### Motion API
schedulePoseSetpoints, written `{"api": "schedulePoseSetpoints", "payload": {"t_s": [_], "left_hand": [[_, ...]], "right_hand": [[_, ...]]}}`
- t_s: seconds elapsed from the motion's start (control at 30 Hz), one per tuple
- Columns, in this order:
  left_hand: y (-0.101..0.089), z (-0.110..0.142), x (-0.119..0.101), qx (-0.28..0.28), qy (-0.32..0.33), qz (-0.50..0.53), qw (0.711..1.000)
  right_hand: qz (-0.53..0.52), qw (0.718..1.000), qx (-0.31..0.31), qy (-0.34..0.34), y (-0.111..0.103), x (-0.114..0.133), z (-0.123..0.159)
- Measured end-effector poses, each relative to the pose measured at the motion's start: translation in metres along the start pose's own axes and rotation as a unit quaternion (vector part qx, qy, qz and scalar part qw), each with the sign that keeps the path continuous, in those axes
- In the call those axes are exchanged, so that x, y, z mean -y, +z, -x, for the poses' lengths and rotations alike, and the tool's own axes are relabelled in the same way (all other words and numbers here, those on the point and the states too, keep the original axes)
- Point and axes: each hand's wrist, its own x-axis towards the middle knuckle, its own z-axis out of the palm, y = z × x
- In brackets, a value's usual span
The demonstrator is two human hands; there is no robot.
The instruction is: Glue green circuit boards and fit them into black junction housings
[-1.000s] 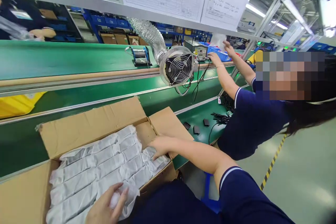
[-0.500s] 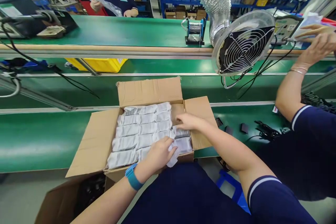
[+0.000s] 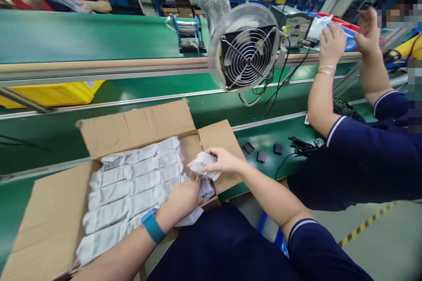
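With right fingers (image 3: 213, 167) clamping packet (image 3: 198, 163) at carton's (image 3: 138, 128) two o'clock, expecting slippery lightness, favouring mid-body; not discerning closure of left fingers (image 3: 198, 181).

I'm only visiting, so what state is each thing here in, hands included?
Cardboard box: open
White wrapped packets: lying in rows inside the box
Right hand: closed on a wrapped packet
Left hand: fingers curled, grip unclear
Fan: running or not, I can't tell
Wire spool: wound with silvery wire
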Motion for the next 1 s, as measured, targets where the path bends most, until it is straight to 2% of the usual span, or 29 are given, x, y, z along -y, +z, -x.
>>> {"api": "schedulePoseSetpoints", "payload": {"t_s": [0.07,0.17,0.23,0.3,0.4,0.43,0.5,0.57,0.67,0.73,0.77,0.8,0.83,0.9,1.0], "left_hand": [[0.0,-0.006,-0.007,0.016,0.015,-0.057,0.998],[0.002,-0.013,-0.01,0.031,0.017,-0.104,0.994],[0.0,-0.016,-0.005,0.041,0.019,-0.105,0.993],[-0.009,-0.018,0.003,0.055,0.014,-0.078,0.995],[-0.031,-0.017,0.019,0.06,-0.002,0.07,0.996],[-0.04,-0.018,0.023,0.058,0.003,0.145,0.988],[-0.059,-0.023,0.022,0.055,0.018,0.299,0.953],[-0.074,-0.039,0.006,0.052,0.027,0.41,0.91],[-0.079,-0.09,-0.048,0.038,0.055,0.484,0.873],[-0.069,-0.137,-0.089,0.027,0.086,0.494,0.865],[-0.061,-0.163,-0.106,0.019,0.063,0.477,0.877],[-0.05,-0.187,-0.119,-0.005,0.011,0.437,0.899],[-0.039,-0.21,-0.127,-0.012,-0.02,0.41,0.912],[-0.016,-0.247,-0.129,-0.026,-0.074,0.35,0.933],[0.015,-0.28,-0.108,-0.015,-0.136,0.26,0.956]], "right_hand": [[-0.209,0.977,-0.023,0.028,-0.011,-0.016,0.016],[-0.434,0.895,-0.098,0.028,-0.031,-0.035,0.033],[-0.495,0.855,-0.15,0.009,-0.049,-0.043,0.04],[-0.503,0.843,-0.191,-0.003,-0.071,-0.049,0.045],[-0.429,0.867,-0.254,0.015,-0.107,-0.062,0.043],[-0.388,0.878,-0.279,0.032,-0.12,-0.068,0.04],[-0.312,0.89,-0.325,0.071,-0.146,-0.082,0.028],[-0.264,0.887,-0.365,0.105,-0.172,-0.1,0.012],[-0.19,0.871,-0.423,0.162,-0.201,-0.132,-0.011],[-0.129,0.855,-0.459,0.202,-0.211,-0.155,-0.021],[-0.099,0.849,-0.471,0.219,-0.213,-0.166,-0.024],[-0.072,0.844,-0.478,0.233,-0.214,-0.178,-0.027],[-0.048,0.842,-0.48,0.242,-0.214,-0.189,-0.029],[-0.005,0.843,-0.477,0.249,-0.21,-0.211,-0.032],[0.047,0.848,-0.467,0.247,-0.203,-0.235,-0.036]]}}
